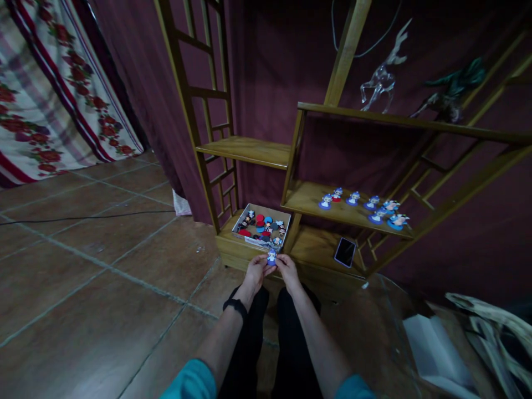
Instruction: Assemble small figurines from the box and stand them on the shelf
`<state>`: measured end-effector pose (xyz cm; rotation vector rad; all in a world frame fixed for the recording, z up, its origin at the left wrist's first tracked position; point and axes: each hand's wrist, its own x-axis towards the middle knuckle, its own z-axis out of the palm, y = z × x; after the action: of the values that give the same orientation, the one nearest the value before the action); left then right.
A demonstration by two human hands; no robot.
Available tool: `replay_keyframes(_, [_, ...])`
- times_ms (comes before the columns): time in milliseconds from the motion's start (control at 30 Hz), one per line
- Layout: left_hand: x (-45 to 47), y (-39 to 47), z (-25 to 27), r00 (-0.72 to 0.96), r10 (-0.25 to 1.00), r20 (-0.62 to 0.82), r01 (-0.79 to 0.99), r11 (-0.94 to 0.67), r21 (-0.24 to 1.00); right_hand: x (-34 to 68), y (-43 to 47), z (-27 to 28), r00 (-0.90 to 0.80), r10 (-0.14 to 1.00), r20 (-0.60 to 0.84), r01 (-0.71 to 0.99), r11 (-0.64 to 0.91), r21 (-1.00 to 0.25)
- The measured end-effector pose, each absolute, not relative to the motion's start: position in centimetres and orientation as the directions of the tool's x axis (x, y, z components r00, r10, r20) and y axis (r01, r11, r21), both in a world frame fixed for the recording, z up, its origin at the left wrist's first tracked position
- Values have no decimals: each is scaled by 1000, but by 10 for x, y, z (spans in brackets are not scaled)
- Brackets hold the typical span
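A small blue-and-white figurine (271, 257) stands upright between my two hands, just in front of the box. My left hand (256, 270) grips its base from the left, and my right hand (287, 267) has its fingertips on the right side. Beyond them, an open cardboard box (238, 229) holds many mixed figurines in red, blue, black and white. On the shelf (305, 200) to the right stand several similar figurines, among them a blue one (325, 201) and a red-based one (337, 194).
A phone (344, 252) lies on the lower right shelf. Above, a clear deer ornament (380, 86) and a dark green ornament (455, 91) stand on the upper shelf (399, 119). Wooden uprights (178, 83) frame the left side. A white box-like object (436, 352) sits on the floor at right.
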<state>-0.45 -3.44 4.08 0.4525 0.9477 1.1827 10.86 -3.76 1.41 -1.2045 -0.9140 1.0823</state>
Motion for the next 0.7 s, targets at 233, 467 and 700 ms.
replay_keyframes(233, [-6, -39, 42, 161, 929, -335, -590, 362, 722, 110, -42, 23, 242, 968, -67, -196, -19, -980])
replay_keyframes(467, [-6, -43, 44, 144, 941, -305, -594, 329, 734, 111, -53, 36, 198, 978, -68, -244, -18, -969])
replay_keyframes(700, [-12, -47, 46, 200, 943, -264, -608, 331, 722, 114, -64, 44, 104, 993, -56, -324, -19, -946])
